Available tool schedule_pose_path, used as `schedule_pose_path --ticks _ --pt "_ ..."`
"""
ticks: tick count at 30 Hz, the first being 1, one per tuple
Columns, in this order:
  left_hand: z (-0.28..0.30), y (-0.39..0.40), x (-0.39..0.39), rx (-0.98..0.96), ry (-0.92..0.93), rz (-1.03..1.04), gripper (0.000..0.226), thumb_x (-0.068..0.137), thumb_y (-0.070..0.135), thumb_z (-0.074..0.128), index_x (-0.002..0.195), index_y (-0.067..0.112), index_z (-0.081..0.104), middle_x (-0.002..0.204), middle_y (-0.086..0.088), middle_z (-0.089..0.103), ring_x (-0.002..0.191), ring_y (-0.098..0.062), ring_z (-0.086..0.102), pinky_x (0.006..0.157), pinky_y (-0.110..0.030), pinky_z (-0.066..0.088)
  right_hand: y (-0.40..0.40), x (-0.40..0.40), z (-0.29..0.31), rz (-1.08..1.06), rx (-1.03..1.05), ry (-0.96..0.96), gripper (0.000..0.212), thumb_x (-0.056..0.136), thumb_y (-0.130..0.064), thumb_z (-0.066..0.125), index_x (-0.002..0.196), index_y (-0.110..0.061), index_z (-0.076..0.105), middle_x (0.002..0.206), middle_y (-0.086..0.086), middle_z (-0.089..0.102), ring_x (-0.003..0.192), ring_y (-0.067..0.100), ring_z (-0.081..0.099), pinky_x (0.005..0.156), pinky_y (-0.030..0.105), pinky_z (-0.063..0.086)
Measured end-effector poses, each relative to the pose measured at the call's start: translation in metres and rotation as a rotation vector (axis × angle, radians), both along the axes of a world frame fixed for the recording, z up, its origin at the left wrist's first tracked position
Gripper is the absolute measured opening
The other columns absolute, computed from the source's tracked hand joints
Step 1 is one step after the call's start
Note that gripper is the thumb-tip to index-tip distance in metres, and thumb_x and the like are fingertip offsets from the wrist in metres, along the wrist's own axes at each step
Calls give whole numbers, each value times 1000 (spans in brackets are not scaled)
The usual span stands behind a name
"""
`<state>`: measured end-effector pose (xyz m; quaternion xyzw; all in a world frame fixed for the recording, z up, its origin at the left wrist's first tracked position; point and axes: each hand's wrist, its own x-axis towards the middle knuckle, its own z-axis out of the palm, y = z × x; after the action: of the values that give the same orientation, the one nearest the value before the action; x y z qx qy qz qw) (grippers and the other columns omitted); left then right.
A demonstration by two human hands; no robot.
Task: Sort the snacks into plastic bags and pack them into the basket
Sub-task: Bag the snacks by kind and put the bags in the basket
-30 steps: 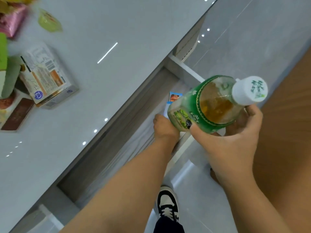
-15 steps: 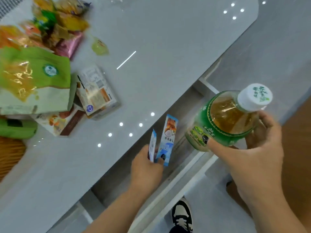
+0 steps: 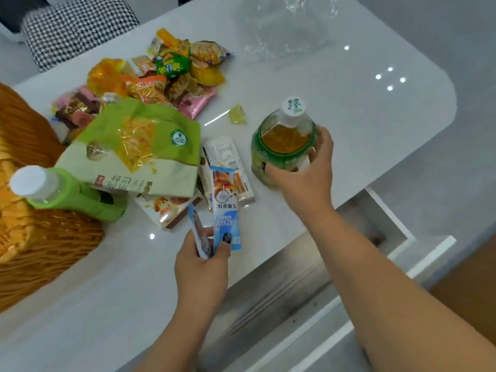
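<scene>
White desk [image 3: 308, 108] fills the view, and everything is placed off the big green snack pouch [image 3: 134, 146] lying flat near its left side. Left of the pouch, the wicker basket [image 3: 40, 245] sits at the desk's edge, with a green bottle [image 3: 67, 194] lying on its side against the pouch, white cap pointing left. Beyond the pouch, a heap of small wrapped snacks [image 3: 166, 73]; further back and right, a clear plastic bag [image 3: 287, 28], crumpled flat. Right of the pouch, the right hand [image 3: 306, 178] has its grip curled around a tea bottle [image 3: 284, 146], upright, cap toward the camera. Just below the pouch, the left hand [image 3: 201, 267] pinches two blue sachets [image 3: 224, 208], long axes running away from the person, tops pointing toward the pouch, over a white box [image 3: 228, 159].
</scene>
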<state>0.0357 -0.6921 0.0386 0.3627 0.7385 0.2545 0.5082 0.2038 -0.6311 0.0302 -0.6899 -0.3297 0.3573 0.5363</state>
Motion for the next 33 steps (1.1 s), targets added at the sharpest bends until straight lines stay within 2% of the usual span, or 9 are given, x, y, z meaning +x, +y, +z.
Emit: schedule_pose_path --ticks 3,6,11,16,18,20,25,29,33 --pt "0 11 -4 19 -52 7 25 91 11 65 111 26 61 106 5 68 91 -9 64 60 -16 46 33 -6 -2 60 -24 -45 91 64 -24 87 136 -28 31 112 -29 43 101 -18 48 82 1 40" --pt "3 15 -7 38 -88 -12 34 91 10 65 122 22 60 108 6 68 95 -9 65 57 -11 49 68 -6 7 113 -92 -90 90 66 -28 86 137 -27 30 111 -18 47 105 3 51 97 24 46" --pt "10 13 -11 56 -144 -17 26 91 9 66 106 29 60 96 17 66 88 -2 65 54 -9 50 106 -2 28 211 -219 -38 85 72 -20 80 139 -30 30 97 -23 41 108 16 44 98 47 48" --pt "19 9 -15 72 -203 55 23 90 12 67 92 34 60 90 17 68 81 -6 68 58 -16 50 80 -22 11 36 -412 -19 79 85 -20 71 148 -20 23 147 5 41 130 24 44 103 35 42" --pt "20 7 -19 73 -224 86 23 90 13 68 93 35 61 91 15 70 85 -10 69 63 -20 52 40 -41 6 -112 -387 89 52 87 -26 68 133 -18 44 135 2 52 120 19 53 102 37 45" --pt "19 5 -24 65 -238 102 23 89 12 68 99 32 63 94 12 72 86 -8 71 65 -20 54 -11 -67 10 -55 -417 240 19 92 -28 59 109 -19 59 110 -6 63 102 8 60 95 37 51" --pt "17 3 -45 -11 -245 18 22 90 10 67 102 28 65 88 14 72 78 -2 70 59 -12 50 -87 -113 20 262 -523 469 24 100 -29 44 111 -25 65 109 -8 67 105 2 59 100 33 49" --pt "23 9 -71 -5 -246 -56 23 91 7 65 101 27 66 81 7 74 79 -6 72 67 -17 53 -62 -120 26 261 -446 264 12 95 -12 56 96 -19 66 101 -2 71 100 14 66 86 34 57" --pt "34 19 -97 32 -266 -17 17 97 9 55 105 21 65 77 1 75 67 -9 71 74 -26 55 1 -116 49 74 -237 147 11 99 -9 45 100 -14 54 95 7 68 66 20 72 52 31 58"
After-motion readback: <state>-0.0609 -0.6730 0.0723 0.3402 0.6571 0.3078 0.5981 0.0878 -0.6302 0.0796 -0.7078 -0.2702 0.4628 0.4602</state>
